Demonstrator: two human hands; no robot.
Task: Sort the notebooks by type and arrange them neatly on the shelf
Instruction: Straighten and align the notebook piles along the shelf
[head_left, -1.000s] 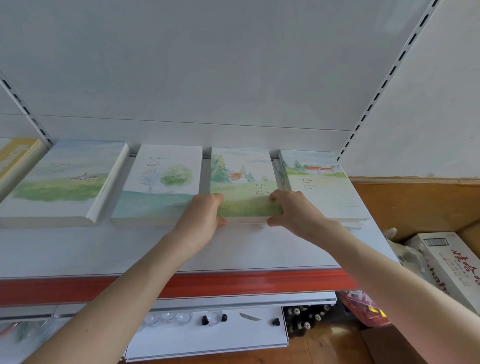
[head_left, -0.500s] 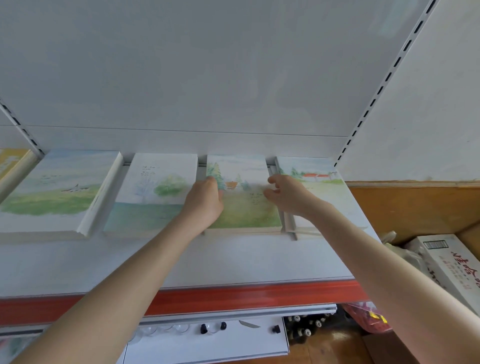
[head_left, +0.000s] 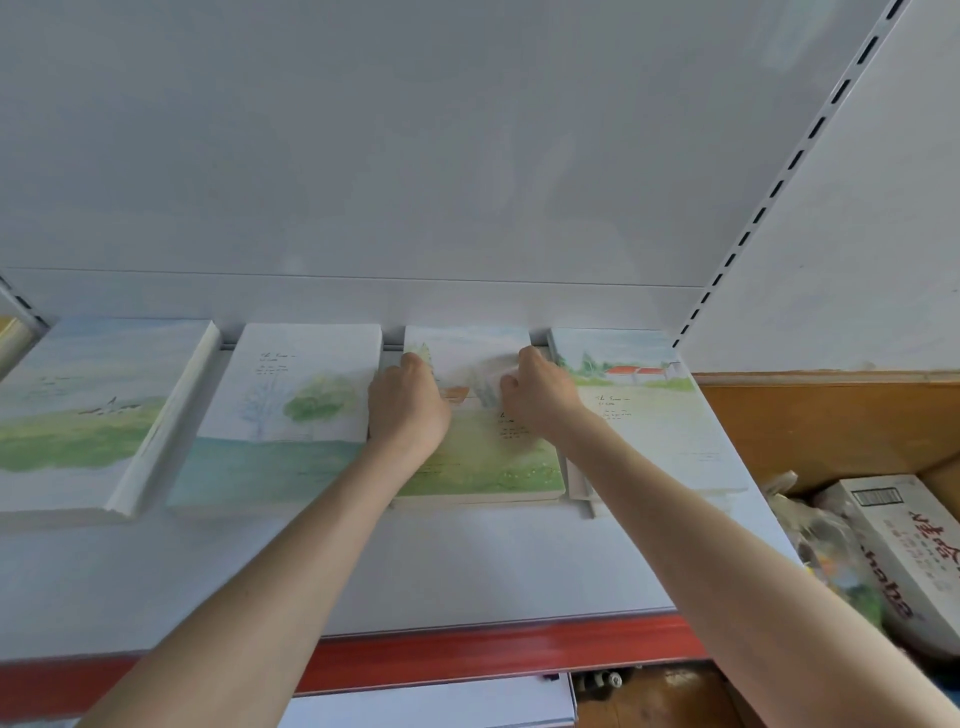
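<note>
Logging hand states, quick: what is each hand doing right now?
Left hand: curled, resting on the green meadow notebook; grip cannot be told.
Right hand: same notebook, likewise unclear.

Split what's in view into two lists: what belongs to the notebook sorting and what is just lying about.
Part of the job:
- meadow notebook under both hands
- left hand
- right hand
- bird notebook
- tree notebook
- red-roof notebook
- shelf

Lying about:
- cardboard box
- plastic bag
</note>
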